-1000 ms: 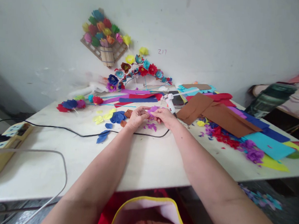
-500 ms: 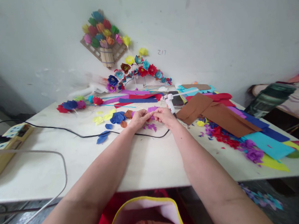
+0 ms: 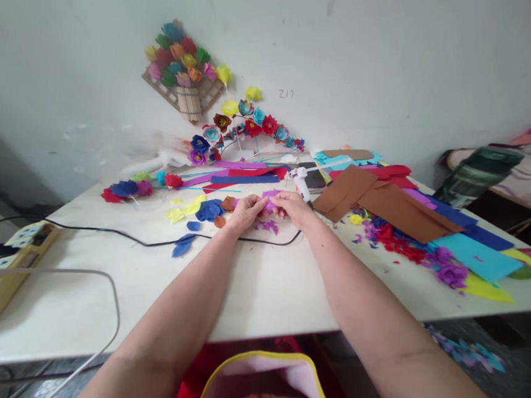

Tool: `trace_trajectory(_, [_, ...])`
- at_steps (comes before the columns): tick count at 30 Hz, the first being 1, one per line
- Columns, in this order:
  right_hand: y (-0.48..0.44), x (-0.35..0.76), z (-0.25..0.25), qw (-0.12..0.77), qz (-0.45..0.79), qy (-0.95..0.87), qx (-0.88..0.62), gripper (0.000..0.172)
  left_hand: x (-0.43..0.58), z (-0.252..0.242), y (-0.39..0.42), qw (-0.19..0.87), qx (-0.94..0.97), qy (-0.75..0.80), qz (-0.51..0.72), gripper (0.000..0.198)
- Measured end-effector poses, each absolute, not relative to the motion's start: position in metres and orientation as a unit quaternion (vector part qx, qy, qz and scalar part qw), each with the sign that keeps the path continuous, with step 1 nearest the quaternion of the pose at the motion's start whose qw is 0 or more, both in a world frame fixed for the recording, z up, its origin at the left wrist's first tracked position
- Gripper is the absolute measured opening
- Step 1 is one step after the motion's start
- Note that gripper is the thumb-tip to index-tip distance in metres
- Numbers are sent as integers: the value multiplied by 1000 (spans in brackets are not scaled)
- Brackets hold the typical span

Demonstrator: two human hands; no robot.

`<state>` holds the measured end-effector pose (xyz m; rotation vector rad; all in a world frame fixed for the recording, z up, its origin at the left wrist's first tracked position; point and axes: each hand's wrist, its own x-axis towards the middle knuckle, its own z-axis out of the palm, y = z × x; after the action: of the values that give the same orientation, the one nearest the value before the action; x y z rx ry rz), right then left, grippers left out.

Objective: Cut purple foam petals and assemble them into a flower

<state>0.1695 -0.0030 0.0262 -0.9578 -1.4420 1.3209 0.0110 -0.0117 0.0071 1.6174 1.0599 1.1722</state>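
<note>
Both hands meet over the middle of the table, pinching a small purple paper petal (image 3: 270, 204) between them. My left hand (image 3: 247, 213) grips its left side with thumb and fingertips. On the other side my right hand (image 3: 294, 210) closes its fingers on the same piece. Loose purple petals (image 3: 270, 226) lie on the table just below the hands. To the left of my left hand are blue petals (image 3: 209, 209), yellow petals (image 3: 195, 204) and a brown petal (image 3: 219, 221). A white glue gun (image 3: 301, 182) rests just behind my right hand.
A black cord (image 3: 123, 232) crosses the table from the power strip (image 3: 33, 247). Brown paper sheets (image 3: 397, 207) and red scraps (image 3: 396, 242) lie at right, a dark green bottle (image 3: 479, 174) beyond. Finished paper flowers (image 3: 253, 128) stand along the wall.
The fingers of my right hand have shifted slightly around the purple petal, and more of it shows between the hands. The things on the table have stayed put.
</note>
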Motion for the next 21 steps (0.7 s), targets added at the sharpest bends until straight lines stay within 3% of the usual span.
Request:
trace_trajectory(7, [0,170,24,444,546,-572,-421,32,11,9,-13,381,651,454,473,40])
trace_trajectory(21, [-4,170,28,460,514,-583,-429,26,8,10,-14,445,645,436,443,47])
